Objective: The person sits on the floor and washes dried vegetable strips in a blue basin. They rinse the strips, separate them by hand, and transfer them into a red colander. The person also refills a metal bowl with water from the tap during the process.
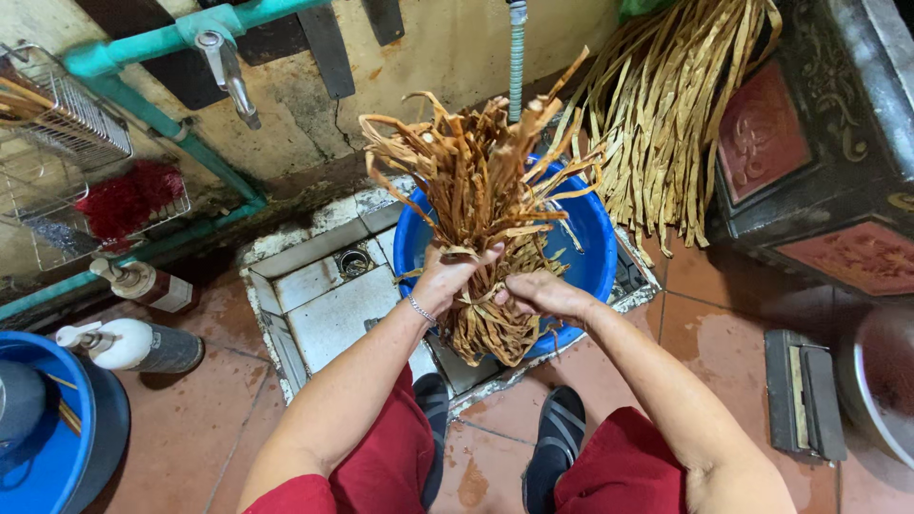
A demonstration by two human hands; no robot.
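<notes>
Gripping a thick bundle of dried brown leaf strips [481, 205] at the centre of the frame, the left hand [447, 276] is wrapping its fingers tight around the bundle's waist, while the right hand [543, 293] is pinching in close just beside it, fingers curled onto the lower strands. The bundle is standing nearly upright, its frayed tips fanning up toward the top middle of the frame and its lower end hanging down over the near rim of the blue basin [598, 249]. That basin is sitting on a tiled drain floor [328, 305] at centre left, and a grey hose [516, 57] is dropping in from the top. More strips, paler, are leaning in a heap [666, 124] at the upper right. Two pump bottles [138, 314] are lying at the left. Risk here, I judge: the strands are looking loose and springy, so a slack left-hand hold could be letting them slide out and scatter across the wet red tiles [724, 314]; the sandalled feet [557, 438] at the bottom centre could also be slipping there.
</notes>
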